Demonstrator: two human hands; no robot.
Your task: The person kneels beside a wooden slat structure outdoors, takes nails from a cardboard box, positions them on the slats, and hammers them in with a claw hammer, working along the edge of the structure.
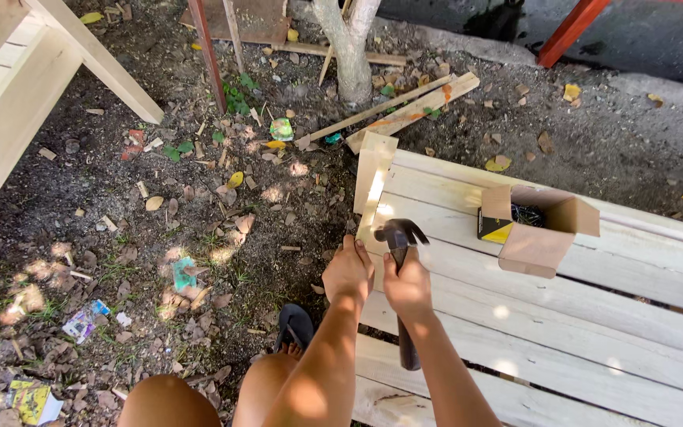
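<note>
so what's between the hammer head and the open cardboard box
In the head view, only bare pale slats of the wooden panel lie between the hammer, held in the right hand, and the cardboard box.

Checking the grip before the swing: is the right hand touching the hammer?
Touching. The head view shows the right hand wrapped around the hammer handle just below its head.

Open cardboard box contents too dark to tell.
</note>
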